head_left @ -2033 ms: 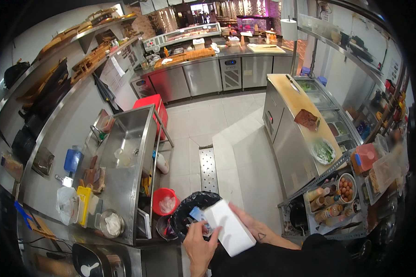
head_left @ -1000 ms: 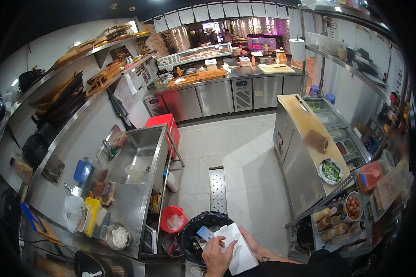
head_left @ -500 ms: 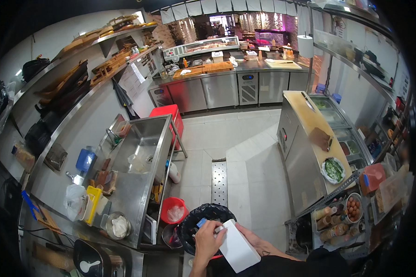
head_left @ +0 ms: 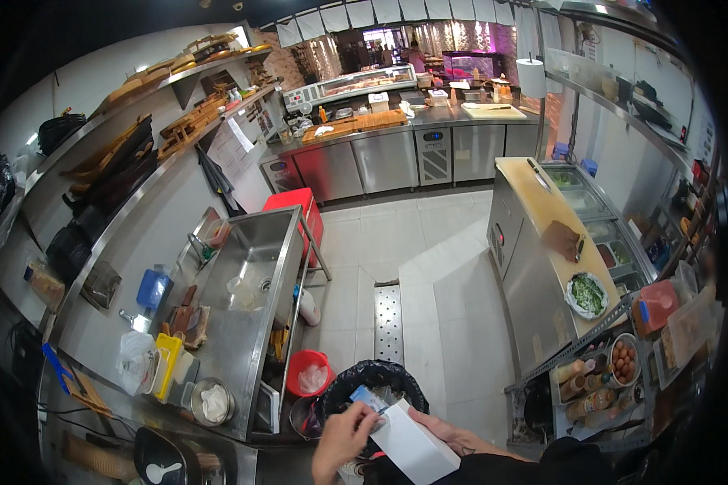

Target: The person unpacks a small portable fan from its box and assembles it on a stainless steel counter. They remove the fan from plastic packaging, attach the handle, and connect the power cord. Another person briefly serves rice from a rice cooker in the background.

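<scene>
- Since the frame half a second earlier, the left hand [head_left: 345, 434] has shifted leftward from the white box [head_left: 415, 446]; more of the blue-and-white packet [head_left: 367, 396] is exposed.
- Left hand: fingers curled, thumb and fingertips close together at the box's upper left corner. Whether they pinch anything cannot be determined.
- Right hand [head_left: 449, 434]: closed on the box along its right side; the fingers behind the box are hidden.
- White box: held tilted in front of the body, overlapping the near edge of the bin. Its underside and interior are not visible.
- Bin with black liner [head_left: 416, 390]: beyond the hands, its near part covered by hand and box. The packet lies inside; other contents are hard to make out.
- Red bucket [head_left: 296, 368]: left of the bin, whitish contents unclear.
- Steel bowl [head_left: 230, 411]: on the left steel surface [head_left: 233, 352], holding a white mass of uncertain kind.
- Bottles [head_left: 592, 402]: at right, partly overlapping one another.
- Dark sleeve [head_left: 542, 461]: cut off by the lower edge.
</scene>
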